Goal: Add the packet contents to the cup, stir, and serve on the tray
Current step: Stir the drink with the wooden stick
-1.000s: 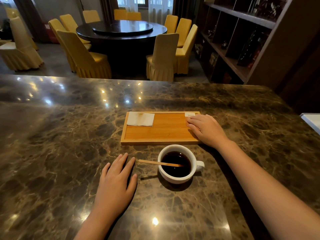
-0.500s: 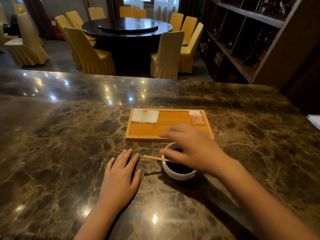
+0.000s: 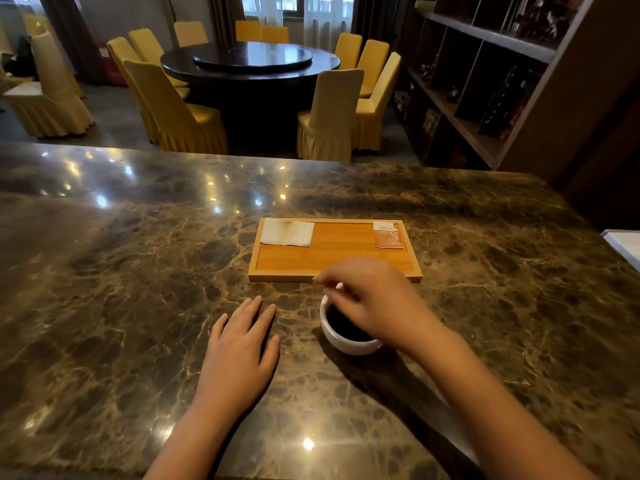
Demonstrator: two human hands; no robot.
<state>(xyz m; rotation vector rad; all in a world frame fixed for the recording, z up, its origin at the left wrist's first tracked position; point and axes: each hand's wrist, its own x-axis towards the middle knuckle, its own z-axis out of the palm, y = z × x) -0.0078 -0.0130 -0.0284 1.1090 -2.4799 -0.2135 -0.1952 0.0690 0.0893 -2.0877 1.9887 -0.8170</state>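
A white cup [image 3: 341, 341] of dark liquid stands on the marble counter, just in front of the wooden tray [image 3: 332, 258]. My right hand [image 3: 374, 303] hovers over the cup with its fingers pinched on a thin wooden stir stick [image 3: 320, 280], whose tip pokes out to the left. Most of the stick is hidden by the hand. An orange packet [image 3: 388, 235] lies in the tray's far right corner. A folded white napkin [image 3: 287, 232] lies in its far left corner. My left hand [image 3: 242, 351] rests flat on the counter left of the cup, holding nothing.
The dark marble counter [image 3: 121, 289] stretches wide to the left and right. A white object [image 3: 623, 244] sits at its right edge. Beyond the counter are a round dark table with yellow chairs [image 3: 332, 116] and a dark shelf unit [image 3: 485, 81].
My right hand left the packet on the tray, came back to the cup and picked the stir stick off its rim. The left hand stayed flat.
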